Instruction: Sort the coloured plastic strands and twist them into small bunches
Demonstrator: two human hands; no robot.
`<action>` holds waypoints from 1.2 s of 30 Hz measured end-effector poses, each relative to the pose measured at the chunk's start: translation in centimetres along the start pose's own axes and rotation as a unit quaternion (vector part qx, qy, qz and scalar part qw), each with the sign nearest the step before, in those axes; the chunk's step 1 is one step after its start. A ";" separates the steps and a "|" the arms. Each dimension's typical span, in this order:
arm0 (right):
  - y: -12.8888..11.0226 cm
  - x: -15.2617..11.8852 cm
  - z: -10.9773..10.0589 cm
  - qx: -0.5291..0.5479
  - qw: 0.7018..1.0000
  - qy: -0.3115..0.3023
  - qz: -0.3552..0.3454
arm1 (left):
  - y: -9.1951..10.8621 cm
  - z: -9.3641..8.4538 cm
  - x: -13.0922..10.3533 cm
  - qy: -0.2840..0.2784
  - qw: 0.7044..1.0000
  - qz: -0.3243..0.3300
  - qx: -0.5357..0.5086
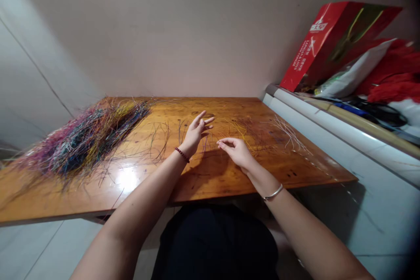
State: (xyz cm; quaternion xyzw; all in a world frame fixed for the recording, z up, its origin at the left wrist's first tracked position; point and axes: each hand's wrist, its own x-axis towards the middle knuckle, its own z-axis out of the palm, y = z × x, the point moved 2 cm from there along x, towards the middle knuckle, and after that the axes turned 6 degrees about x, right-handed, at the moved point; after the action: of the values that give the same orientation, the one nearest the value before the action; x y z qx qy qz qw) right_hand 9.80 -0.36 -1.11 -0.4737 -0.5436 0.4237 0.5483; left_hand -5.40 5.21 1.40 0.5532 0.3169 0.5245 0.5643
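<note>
My left hand (197,131) is raised over the middle of the wooden table (203,183), its fingers spread and nothing visible in them. Just right of it, my right hand (236,152) has thumb and forefinger pinched together; whatever lies between the tips is too fine to make out. Yellow wire-like strands (241,130) lie behind my right hand. A few purple strands (205,143) show between the hands. Thin dark strands (160,138) rest left of my left hand, and a small group of white strands (287,132) lies at the right.
A large tangled heap of multicoloured strands (95,140) covers the table's left end. At the right stands a white cabinet-like surface (328,140) carrying a red gift bag (315,48), a white plastic bag (356,70), red material (397,78) and a black cable (390,113). A wall closes off the back.
</note>
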 end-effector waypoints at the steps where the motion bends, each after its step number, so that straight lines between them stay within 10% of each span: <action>1: 0.0 -0.2 -0.4 0.001 1.000 0.009 -0.001 | 0.0 -0.1 0.1 0.020 1.000 0.003 0.006; 11: -1.6 -0.4 -1.6 -0.008 0.997 0.076 0.013 | 0.0 -0.6 0.4 0.183 0.983 0.018 0.028; 21: -1.3 6.7 -0.3 0.029 0.994 0.082 -0.059 | -0.9 0.7 -0.3 -0.027 0.987 -0.060 0.150; 36: 0.6 6.1 -0.2 0.121 0.991 0.004 0.051 | -2.2 0.6 0.0 0.014 0.980 -0.049 0.192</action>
State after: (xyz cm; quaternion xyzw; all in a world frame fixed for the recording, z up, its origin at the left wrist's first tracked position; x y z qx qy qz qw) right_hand 10.32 5.73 -0.46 -0.4328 -0.4610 0.5116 0.5817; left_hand -4.34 5.39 -0.55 0.6279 0.4460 0.4331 0.4683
